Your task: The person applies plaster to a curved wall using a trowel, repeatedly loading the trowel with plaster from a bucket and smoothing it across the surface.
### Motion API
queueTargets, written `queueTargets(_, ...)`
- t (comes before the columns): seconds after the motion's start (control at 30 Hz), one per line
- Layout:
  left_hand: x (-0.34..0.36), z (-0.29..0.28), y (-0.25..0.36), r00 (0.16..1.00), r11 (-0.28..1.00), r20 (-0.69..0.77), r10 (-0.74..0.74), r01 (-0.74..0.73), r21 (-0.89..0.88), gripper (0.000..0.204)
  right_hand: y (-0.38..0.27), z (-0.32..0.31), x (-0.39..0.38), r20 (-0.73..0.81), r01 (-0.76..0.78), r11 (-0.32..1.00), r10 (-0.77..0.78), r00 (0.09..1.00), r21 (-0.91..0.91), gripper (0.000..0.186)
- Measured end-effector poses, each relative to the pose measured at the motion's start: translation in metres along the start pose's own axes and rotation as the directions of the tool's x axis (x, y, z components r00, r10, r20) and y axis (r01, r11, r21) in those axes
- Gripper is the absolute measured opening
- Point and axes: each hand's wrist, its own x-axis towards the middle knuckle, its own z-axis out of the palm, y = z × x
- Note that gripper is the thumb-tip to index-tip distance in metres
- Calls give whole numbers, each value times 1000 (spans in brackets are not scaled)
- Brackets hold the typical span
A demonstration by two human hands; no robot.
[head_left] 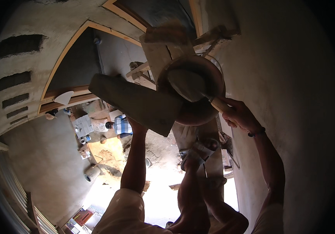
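My right hand [240,116] is closed around the wooden handle of a pointed trowel [187,84]. The trowel's broad blade lies over a round, dark basin [198,113], whose contents are too dark to make out. My left hand [137,125] reaches up under a long, flat plastering board [132,99] and grips it from below; the fingers are mostly hidden behind it. One end of this board overlaps the basin's left edge, and its other end points toward the wooden frames at the upper left.
I am on a narrow scaffold plank [214,167] with my feet on it, high above the ground. A plastered wall [292,97] rises close on the right. Below, a person in a striped shirt [122,125] is among buckets and rubble. Wooden-framed openings [85,27] stand ahead.
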Motion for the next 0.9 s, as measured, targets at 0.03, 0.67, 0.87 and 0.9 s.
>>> queueTargets(0.03,-9,3,-1,994,977,-5,108,-105,188,60,-4,1,-2,-14,-2,1000,3,1000,22,58)
queueTargets(0.67,-24,178,42,937,715,96,-335,319,-622,63,-78,78,-85,14,277,353,-596,803,-893,59)
queueTargets(0.87,-33,188,29,922,653,265,-282,387,-651,68,-54,100,-85,70,201,93,-731,678,-975,56)
queueTargets(0.9,-34,186,35,858,348,359,-367,485,-802,66,-49,102,-82,86,218,85,-739,668,-972,56)
